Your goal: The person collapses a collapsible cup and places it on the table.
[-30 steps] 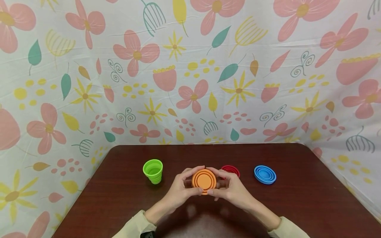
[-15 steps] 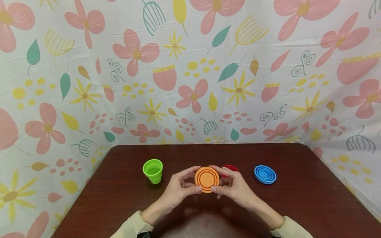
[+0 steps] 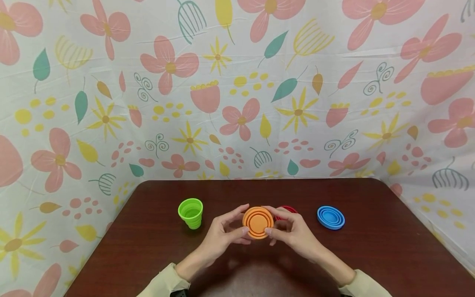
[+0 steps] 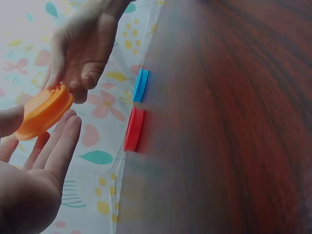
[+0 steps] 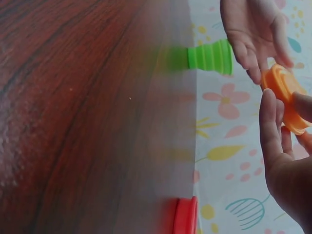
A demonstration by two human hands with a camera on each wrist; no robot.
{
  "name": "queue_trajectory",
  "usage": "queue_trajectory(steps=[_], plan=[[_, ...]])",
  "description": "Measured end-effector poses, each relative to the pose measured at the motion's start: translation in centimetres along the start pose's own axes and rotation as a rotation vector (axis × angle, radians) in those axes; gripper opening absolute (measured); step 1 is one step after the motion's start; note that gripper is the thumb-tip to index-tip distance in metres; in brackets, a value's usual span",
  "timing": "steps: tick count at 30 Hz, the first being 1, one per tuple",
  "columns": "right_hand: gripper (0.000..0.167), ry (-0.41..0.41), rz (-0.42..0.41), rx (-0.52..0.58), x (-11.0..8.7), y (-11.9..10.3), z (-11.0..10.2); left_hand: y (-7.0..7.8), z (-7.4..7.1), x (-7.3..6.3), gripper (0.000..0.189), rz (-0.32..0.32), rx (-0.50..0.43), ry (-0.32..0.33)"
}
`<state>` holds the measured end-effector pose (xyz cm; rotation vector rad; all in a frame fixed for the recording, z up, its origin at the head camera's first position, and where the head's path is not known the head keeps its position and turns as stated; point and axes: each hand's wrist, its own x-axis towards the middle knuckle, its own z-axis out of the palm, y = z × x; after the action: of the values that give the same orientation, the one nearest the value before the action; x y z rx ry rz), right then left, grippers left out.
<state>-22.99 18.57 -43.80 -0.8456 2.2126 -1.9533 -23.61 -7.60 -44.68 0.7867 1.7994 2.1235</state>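
Observation:
An orange collapsible cup (image 3: 257, 223), folded flat into rings, is held up above the table between both hands, its ringed face toward the head camera. My left hand (image 3: 221, 232) pinches its left edge, thumb on the front and fingers at the rim and behind. On the other side my right hand (image 3: 293, 233) pinches the right edge in the same way. In the left wrist view the orange cup (image 4: 46, 112) appears edge-on and thin. Behind the right hand lies a flattened red collapsible cup (image 3: 287, 211), partly hidden by the fingers.
A green collapsible cup (image 3: 191, 213) stands expanded at the left of the dark wooden table (image 3: 148, 255). Toward the right lies a flattened blue collapsible cup (image 3: 330, 217). Behind the table hangs a flower-patterned cloth (image 3: 237, 86).
Both hands have carried the orange cup slightly right and up. The thumbs have shifted higher on its front face. It stays folded, and the other cups have not moved.

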Motion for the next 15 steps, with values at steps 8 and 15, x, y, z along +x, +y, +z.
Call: queue_trajectory(steps=[8, 15], plan=[[0.042, 0.033, 0.011, 0.039, 0.10, -0.22, -0.03, 0.01, 0.14, 0.16, 0.049, 0.022, -0.039, 0.066], [0.030, 0.089, 0.045, 0.041, 0.11, -0.27, -0.21, 0.06, 0.27, 0.15, 0.052, 0.036, -0.033, 0.090]])
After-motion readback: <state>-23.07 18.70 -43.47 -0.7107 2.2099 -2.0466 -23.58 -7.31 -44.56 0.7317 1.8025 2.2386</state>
